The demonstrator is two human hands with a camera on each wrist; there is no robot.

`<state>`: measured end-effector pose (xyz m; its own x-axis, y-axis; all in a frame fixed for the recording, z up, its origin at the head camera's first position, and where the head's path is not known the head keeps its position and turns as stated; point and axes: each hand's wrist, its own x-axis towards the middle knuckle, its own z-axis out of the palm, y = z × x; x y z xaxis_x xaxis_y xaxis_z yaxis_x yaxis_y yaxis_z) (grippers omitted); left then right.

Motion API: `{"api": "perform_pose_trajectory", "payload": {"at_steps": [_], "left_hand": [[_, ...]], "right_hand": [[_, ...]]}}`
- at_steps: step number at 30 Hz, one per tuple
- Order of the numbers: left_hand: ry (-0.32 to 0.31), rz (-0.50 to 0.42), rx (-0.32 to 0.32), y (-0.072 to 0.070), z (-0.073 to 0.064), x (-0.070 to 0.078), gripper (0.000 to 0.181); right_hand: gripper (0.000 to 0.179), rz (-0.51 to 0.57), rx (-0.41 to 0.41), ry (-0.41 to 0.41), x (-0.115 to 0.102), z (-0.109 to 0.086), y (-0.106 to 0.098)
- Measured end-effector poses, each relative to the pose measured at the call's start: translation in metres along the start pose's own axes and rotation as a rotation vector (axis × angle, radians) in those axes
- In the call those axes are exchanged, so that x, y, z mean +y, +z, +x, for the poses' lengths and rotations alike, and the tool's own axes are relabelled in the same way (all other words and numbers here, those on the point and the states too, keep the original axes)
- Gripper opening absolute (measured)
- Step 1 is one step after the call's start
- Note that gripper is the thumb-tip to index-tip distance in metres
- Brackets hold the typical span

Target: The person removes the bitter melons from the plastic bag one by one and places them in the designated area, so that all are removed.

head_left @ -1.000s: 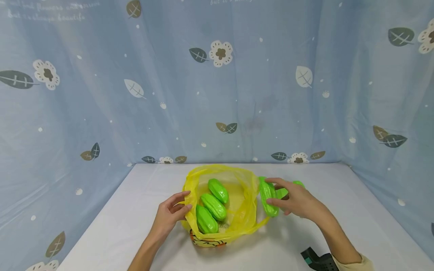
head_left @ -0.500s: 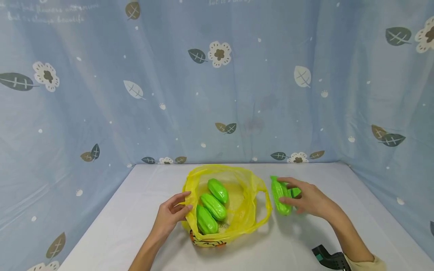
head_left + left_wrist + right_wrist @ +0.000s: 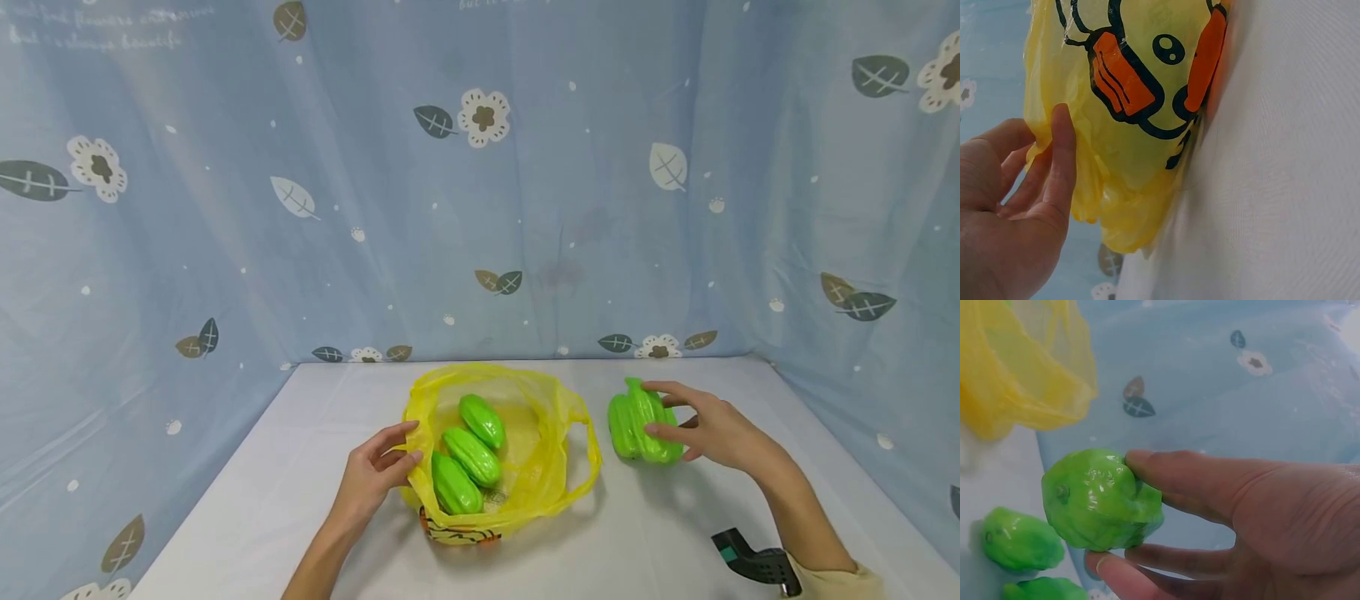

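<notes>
Your right hand (image 3: 708,425) has its fingers clamped on a green vegetable (image 3: 649,429), pressing it from opposite sides. In the right wrist view its rounded end, with a small stem mark, faces the camera; in the head view its narrow neck points to the far side. Your left hand (image 3: 382,458) has its fingers pinched together on the left edge of a yellow bag (image 3: 551,479), the thin plastic caught between them.

Close by your right hand are two more green vegetables, one (image 3: 621,425) showing just left of the one you hold and another (image 3: 670,417) partly hidden on its right. You have the gripped one in front of both in the head view; whether it touches them, you cannot tell from here.

The bag sits to the left of these, its mouth gaping upward and its handle (image 3: 592,467) looped out to the right. Inside, three green vegetables (image 3: 472,458) lie close together in a slanting row on the left. A cartoon print (image 3: 457,533) in black and orange marks the near side.

Beneath it all is your white worktop (image 3: 600,550). A black strap (image 3: 757,562) and a pale sleeve (image 3: 832,579) show at your right wrist, and a blue curtain (image 3: 375,233) with leaves and flowers hangs at the far side, left and right.
</notes>
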<state>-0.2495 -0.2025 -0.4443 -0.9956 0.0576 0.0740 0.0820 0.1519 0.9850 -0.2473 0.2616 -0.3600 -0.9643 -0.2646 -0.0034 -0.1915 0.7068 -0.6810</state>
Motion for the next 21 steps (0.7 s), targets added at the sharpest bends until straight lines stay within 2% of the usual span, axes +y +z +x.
{"api": "perform_pose_trajectory", "payload": {"at_steps": [5, 12, 21], "left_hand": [[0.004, 0.004, -0.013, 0.0, 0.0, 0.002, 0.047], [0.013, -0.015, -0.019, -0.001, -0.002, 0.005, 0.046], [0.029, -0.023, -0.031, -0.002, -0.002, 0.003, 0.046]], "right_hand": [[0.077, -0.038, 0.02, 0.027, 0.003, -0.002, -0.005], [0.078, -0.126, 0.033, 0.074, 0.023, -0.001, -0.013], [0.081, -0.142, 0.017, 0.126, 0.042, 0.0, -0.02]]}}
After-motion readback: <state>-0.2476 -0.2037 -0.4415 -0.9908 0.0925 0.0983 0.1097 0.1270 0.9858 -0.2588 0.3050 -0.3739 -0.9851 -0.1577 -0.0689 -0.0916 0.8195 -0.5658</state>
